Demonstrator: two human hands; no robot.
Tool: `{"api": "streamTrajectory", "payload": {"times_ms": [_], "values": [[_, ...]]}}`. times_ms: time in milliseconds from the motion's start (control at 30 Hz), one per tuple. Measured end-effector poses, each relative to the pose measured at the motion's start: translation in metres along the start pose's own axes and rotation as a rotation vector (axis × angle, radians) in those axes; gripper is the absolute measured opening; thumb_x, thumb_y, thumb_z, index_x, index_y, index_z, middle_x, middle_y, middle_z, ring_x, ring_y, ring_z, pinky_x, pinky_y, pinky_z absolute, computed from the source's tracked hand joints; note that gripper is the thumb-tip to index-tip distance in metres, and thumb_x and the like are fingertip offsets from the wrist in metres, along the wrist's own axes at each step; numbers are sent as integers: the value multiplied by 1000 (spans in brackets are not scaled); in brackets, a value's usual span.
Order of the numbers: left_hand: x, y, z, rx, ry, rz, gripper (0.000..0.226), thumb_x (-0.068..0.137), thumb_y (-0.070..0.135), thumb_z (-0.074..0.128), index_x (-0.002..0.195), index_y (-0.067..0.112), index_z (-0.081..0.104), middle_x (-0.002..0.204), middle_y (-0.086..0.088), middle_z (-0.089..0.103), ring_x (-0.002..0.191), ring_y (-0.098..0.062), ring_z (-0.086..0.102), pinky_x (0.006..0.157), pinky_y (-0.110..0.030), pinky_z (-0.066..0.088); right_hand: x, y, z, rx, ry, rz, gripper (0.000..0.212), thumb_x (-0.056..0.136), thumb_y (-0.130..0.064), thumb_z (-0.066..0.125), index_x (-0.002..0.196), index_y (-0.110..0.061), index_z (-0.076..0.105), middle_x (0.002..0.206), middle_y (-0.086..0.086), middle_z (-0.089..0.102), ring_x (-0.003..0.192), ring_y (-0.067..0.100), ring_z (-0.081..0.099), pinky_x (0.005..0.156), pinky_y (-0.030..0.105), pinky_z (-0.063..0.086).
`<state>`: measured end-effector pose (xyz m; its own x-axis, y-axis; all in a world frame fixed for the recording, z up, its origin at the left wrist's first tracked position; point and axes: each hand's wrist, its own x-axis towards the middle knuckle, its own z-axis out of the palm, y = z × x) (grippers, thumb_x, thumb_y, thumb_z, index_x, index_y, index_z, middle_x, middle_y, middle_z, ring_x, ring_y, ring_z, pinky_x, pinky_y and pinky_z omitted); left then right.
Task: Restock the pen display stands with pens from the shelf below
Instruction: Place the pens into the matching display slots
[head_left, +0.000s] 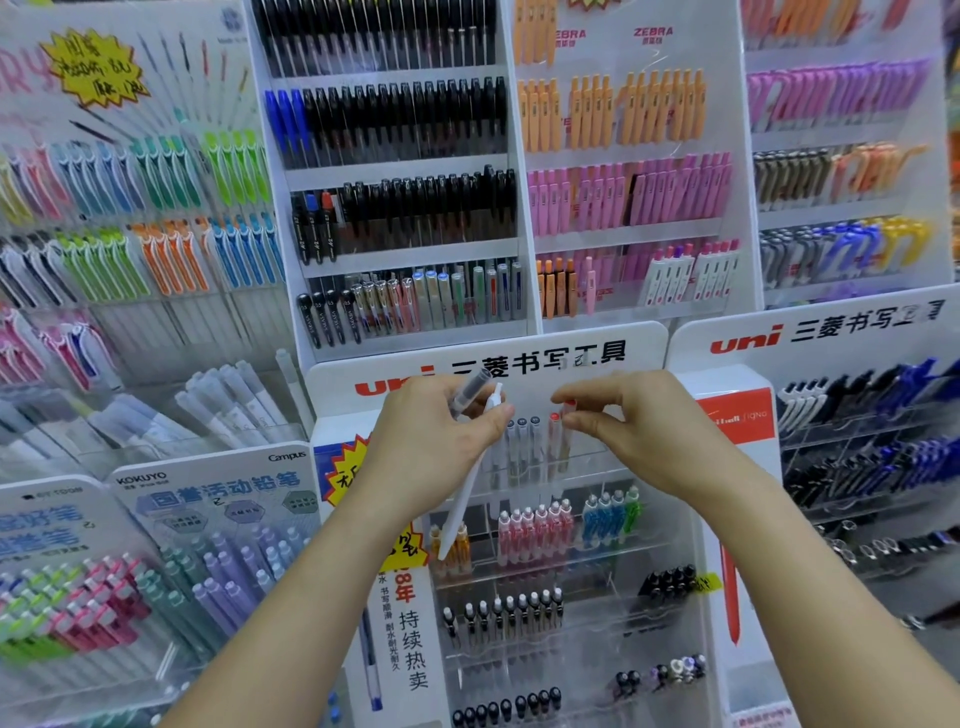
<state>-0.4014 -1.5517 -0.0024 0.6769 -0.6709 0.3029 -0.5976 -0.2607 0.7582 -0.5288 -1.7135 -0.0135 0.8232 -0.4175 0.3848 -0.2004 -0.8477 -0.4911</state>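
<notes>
My left hand (441, 441) grips two pens in front of the white uni display stand (644, 343): a long white pen (465, 493) that hangs down past my palm, and a clear grey-capped pen (470, 391) that sticks up. My right hand (639, 431) pinches the top of a red-capped pen (569, 408) standing in the stand's top acrylic row (587, 457), beside another red-capped pen and a few grey-capped ones (522, 436). Lower rows hold pink, blue, orange and black pens.
Tall racks of black, orange, pink and purple pens (405, 119) rise behind the stand. A second uni stand (841, 332) with black and blue pens is on the right. Kokuyo pencil displays (208, 519) and pastel pens fill the left.
</notes>
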Motion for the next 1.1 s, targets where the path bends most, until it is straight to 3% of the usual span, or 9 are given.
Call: {"api": "streamTrajectory", "payload": {"times_ms": [267, 433, 600, 633, 700, 800, 867, 1000, 1100], "values": [[2, -1, 0, 13, -12, 36, 20, 87, 35, 67, 89, 17, 72, 81, -3, 67, 69, -17, 55, 68, -37, 49, 8, -7, -5, -128, -88, 2, 28, 93, -25, 64, 121, -22, 68, 108, -5, 72, 99, 10, 64, 89, 22, 45], [5, 3, 0, 47, -28, 81, 21, 86, 38, 68, 88, 17, 72, 81, -3, 67, 64, -15, 52, 66, -38, 49, 5, -1, -4, -208, -112, 8, 28, 91, -26, 68, 118, -26, 70, 103, -6, 74, 95, 11, 65, 87, 26, 49], [13, 22, 5, 13, -34, 125, 18, 85, 35, 70, 86, 17, 71, 80, 1, 68, 74, -18, 60, 72, -44, 53, 2, -3, -2, -15, -27, 51, 21, 84, -28, 75, 104, -25, 74, 92, -8, 74, 85, 4, 64, 85, 27, 51], [15, 25, 6, -4, -30, 121, 16, 84, 34, 71, 86, 18, 71, 79, 4, 68, 75, -17, 62, 73, -44, 54, 3, -4, -1, -19, -26, 58, 20, 84, -30, 75, 103, -25, 73, 92, -9, 74, 85, 4, 64, 84, 24, 51], [16, 26, 9, -30, -35, 107, 13, 84, 32, 72, 86, 20, 71, 78, 8, 68, 77, -14, 63, 75, -43, 55, 3, -5, 3, -67, -52, 66, 19, 85, -32, 73, 103, -27, 71, 95, -11, 74, 83, 0, 59, 75, 2, 39], [15, 22, 12, -40, -52, 84, 10, 84, 31, 72, 85, 20, 71, 78, 7, 69, 79, -14, 65, 77, -45, 55, 2, -6, 4, -143, -70, 63, 19, 89, -33, 70, 107, -29, 68, 99, -13, 72, 86, -1, 56, 64, -5, 28], [14, 18, 12, -52, -57, 60, 6, 85, 30, 72, 85, 24, 69, 78, 7, 69, 79, -13, 65, 79, -45, 55, 2, -5, 1, -193, -81, 39, 19, 90, -32, 67, 109, -30, 67, 100, -13, 71, 93, 3, 60, 67, 0, 30], [12, 13, 4, -79, -36, 13, 6, 84, 29, 73, 89, 28, 70, 79, 10, 71, 79, -7, 67, 82, -41, 56, 1, -1, -2, -254, -90, 23, 21, 91, -32, 65, 112, -29, 66, 99, -10, 70, 96, 12, 62, 89, 29, 45], [9, 15, -2, -88, -34, 0, 7, 83, 29, 74, 87, 31, 68, 80, 11, 71, 79, -3, 66, 83, -36, 56, 1, -2, -4, -269, -113, 9, 24, 93, -31, 64, 117, -29, 64, 104, -9, 69, 100, 14, 61, 93, 35, 45]]}}
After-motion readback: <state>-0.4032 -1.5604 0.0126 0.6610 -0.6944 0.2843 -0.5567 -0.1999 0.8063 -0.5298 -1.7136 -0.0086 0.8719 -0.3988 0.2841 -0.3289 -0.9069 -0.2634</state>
